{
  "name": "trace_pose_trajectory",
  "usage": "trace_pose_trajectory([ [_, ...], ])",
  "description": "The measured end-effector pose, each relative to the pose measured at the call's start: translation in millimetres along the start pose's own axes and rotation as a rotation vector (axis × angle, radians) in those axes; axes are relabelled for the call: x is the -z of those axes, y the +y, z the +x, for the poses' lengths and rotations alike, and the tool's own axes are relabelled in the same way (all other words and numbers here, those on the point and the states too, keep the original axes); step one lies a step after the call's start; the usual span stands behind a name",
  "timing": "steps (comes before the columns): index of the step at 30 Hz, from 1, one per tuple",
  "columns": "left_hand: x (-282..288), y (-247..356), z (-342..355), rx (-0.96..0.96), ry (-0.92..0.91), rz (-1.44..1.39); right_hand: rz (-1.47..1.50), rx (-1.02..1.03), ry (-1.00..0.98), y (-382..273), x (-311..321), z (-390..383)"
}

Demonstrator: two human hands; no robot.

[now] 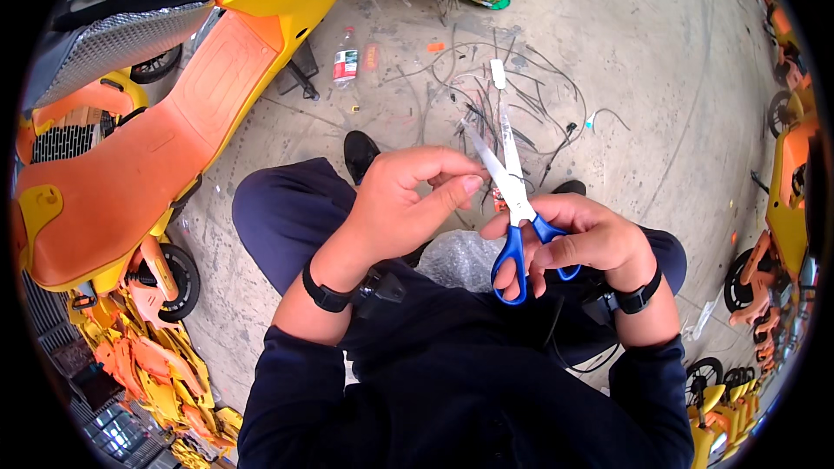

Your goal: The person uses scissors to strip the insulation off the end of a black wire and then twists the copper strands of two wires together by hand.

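Note:
In my right hand (591, 239) is a pair of scissors (519, 204) with blue handles. My fingers pass through the handle loops, and the silver blades stand slightly apart, pointing away from me. My left hand (408, 200) is closed in a pinch just left of the blades. Whatever lies between its fingertips, if anything, is too small to make out. A short thin dark strand shows by the blades. Beyond the scissors, cut grey and black cables (530, 95) lie loosely on the concrete floor. A white connector-like piece (498, 74) lies among them, near the blade tips.
At the left stands a yellow and orange scooter body (204, 113), close to my left knee. A plastic bottle (346, 59) is on the floor beside it. Clear plastic wrap (465, 260) lies between my legs. More yellow vehicles (790, 182) line the right side.

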State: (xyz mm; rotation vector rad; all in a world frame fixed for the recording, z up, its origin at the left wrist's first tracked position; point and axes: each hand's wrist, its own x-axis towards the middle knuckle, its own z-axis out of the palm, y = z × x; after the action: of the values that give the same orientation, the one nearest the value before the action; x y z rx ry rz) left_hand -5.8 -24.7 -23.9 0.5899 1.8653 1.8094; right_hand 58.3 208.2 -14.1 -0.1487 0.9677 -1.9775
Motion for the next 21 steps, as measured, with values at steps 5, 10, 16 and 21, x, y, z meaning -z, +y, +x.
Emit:
trace_pose_trajectory([
  [5, -0.6, -2.3, 2.7, -0.097, -0.024, 0.166, 0.054, -0.031, -0.019, 1.3, -3.5, 3.1],
  [10, -2.9, -4.9, 2.9, -0.199, 0.005, 0.278, -0.028, -0.057, -0.02, 6.7, -2.9, 6.2],
  [16, -3.0, 6.8, 1.7, -0.249, 0.051, 0.435, -0.064, -0.104, -0.003, 7.4, -2.6, 4.8],
  [21, -1.9, 5.8, -2.5, -0.168, 0.032, 0.285, -0.093, -0.135, 0.031, -0.9, -5.2, 3.3],
])
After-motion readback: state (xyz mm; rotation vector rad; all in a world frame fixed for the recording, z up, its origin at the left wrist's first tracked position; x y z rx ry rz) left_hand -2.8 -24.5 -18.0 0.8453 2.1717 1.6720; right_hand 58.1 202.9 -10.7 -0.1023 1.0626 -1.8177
